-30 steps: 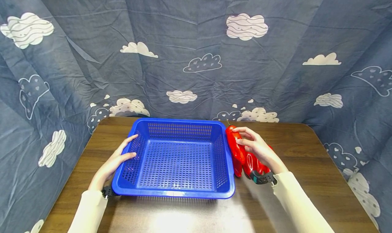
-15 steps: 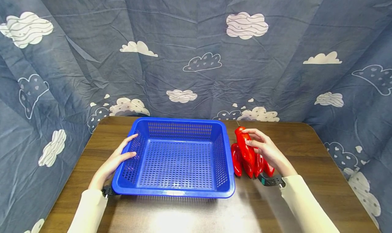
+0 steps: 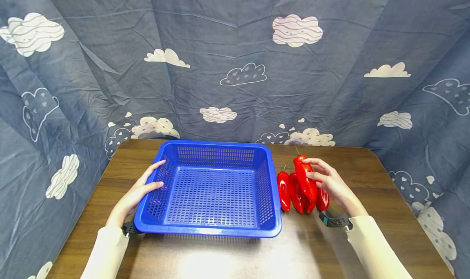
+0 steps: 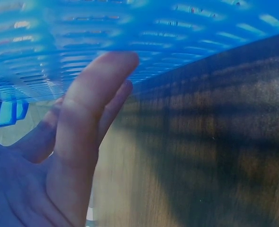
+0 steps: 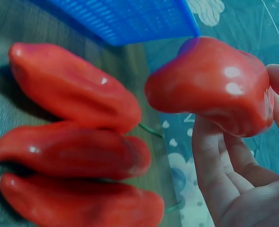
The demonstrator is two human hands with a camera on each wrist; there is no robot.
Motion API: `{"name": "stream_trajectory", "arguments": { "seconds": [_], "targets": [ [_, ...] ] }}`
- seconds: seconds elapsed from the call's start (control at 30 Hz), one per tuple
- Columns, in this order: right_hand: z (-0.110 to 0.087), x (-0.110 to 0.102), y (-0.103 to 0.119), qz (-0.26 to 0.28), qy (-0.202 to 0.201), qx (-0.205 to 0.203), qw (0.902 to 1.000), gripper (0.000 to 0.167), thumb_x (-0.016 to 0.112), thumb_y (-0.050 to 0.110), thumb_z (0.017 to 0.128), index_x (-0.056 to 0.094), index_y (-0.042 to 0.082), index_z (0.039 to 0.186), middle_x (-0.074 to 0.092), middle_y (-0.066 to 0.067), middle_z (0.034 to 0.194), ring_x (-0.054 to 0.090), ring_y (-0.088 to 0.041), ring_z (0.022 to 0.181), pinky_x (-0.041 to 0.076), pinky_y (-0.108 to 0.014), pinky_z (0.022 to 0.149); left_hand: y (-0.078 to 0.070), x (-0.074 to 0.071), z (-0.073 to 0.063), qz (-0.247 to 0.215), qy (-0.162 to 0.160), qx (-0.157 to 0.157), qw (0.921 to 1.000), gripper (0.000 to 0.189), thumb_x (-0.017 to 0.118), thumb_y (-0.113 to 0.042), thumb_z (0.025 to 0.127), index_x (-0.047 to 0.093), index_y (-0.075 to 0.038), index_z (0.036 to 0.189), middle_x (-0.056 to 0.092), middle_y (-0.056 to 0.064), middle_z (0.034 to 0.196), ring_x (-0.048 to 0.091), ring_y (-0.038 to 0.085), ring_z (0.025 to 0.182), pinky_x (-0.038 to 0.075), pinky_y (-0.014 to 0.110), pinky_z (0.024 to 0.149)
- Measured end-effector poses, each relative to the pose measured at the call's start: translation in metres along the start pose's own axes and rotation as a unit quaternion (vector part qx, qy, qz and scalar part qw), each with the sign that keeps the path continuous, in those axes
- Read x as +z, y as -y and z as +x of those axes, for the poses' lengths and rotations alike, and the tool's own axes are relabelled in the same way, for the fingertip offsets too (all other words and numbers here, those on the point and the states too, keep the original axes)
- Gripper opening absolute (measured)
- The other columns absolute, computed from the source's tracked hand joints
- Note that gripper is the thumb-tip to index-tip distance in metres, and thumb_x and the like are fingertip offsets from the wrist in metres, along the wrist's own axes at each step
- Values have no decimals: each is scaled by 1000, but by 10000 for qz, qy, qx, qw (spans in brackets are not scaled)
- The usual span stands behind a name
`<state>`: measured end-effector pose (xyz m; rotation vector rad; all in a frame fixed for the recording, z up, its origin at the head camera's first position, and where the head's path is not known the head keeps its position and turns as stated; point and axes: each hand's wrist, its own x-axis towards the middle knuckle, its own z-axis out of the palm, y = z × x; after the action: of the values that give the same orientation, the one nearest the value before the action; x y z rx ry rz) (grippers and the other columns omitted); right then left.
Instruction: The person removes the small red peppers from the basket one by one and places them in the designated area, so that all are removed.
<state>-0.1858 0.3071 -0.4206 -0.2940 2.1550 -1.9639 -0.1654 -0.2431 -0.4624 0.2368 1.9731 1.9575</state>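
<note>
A blue perforated plastic basket (image 3: 209, 231) sits on the wooden table. My left hand (image 3: 134, 195) grips its left side, with thumb and index finger over the rim; in the left wrist view, fingers (image 4: 85, 113) press along the slotted outer wall (image 4: 186, 28). To the basket's right, my right hand (image 3: 335, 189) holds a long red pepper (image 3: 304, 177) between thumb and fingers, stem pointing away. The held pepper (image 5: 210, 85) is raised above several similar peppers (image 5: 73, 149) lying side by side. One pepper (image 3: 283, 191) lies close beside the basket's right wall.
The table (image 3: 367, 230) has its back edge against a dark blue curtain (image 3: 235, 38) printed with clouds. A dark wristband (image 3: 335, 220) is on the right wrist.
My right hand has moved right, carrying the pepper away from the basket's right rim and over the other peppers, uncovering those nearest the basket. The left hand and basket have stayed put.
</note>
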Motion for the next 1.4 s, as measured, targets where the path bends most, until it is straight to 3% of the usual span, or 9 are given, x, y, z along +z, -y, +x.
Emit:
{"name": "stream_trajectory", "arguments": {
  "seconds": [0.47, 0.8, 1.07, 1.27, 1.4],
  "targets": [
    [-11, -19, -9, 482, -2, -174, 9987, 32, 50, 1, 96, 55, 8, 127, 60, 1, 115, 61, -13, 96, 54, -30, 76, -1, 1, -1, -103, 2, -50, 9999, 64, 48, -11, 98, 17, -25, 152, 12, 26, 150, 42, 45, 115, 50, 54, 80],
    [-19, -31, -16, 530, -67, -335, 9980, 33, 48, -2, 96, 55, 10, 126, 61, 1, 112, 63, -11, 94, 54, -28, 74, -1, 1, 0, -120, 2, -90, 9999, 64, 48, -10, 98, 16, -24, 152, 13, 26, 149, 44, 44, 114, 50, 55, 79],
    [-17, -62, -54, 556, -220, -466, 9971, 36, 52, 2, 95, 53, 9, 130, 61, 2, 116, 62, -12, 96, 54, -29, 75, -1, 1, -2, -144, -2, -109, 9998, 64, 48, -11, 99, 17, -26, 152, 11, 26, 150, 44, 43, 114, 50, 54, 80],
    [-29, -52, -34, 781, -495, -410, 9949, 34, 48, -4, 95, 55, 8, 126, 61, 1, 113, 61, -12, 93, 53, -26, 72, -2, 1, -1, -87, -23, -106, 9999, 64, 48, -11, 98, 16, -25, 152, 11, 25, 150, 42, 44, 116, 49, 54, 81],
    [-33, -54, -34, 771, -626, -388, 9943, 33, 48, -5, 95, 56, 9, 124, 62, 2, 111, 61, -11, 92, 53, -25, 72, -2, 1, -1, -69, -21, -81, 9999, 64, 48, -11, 98, 17, -25, 152, 12, 26, 150, 43, 43, 115, 50, 54, 80]
  ]
}}
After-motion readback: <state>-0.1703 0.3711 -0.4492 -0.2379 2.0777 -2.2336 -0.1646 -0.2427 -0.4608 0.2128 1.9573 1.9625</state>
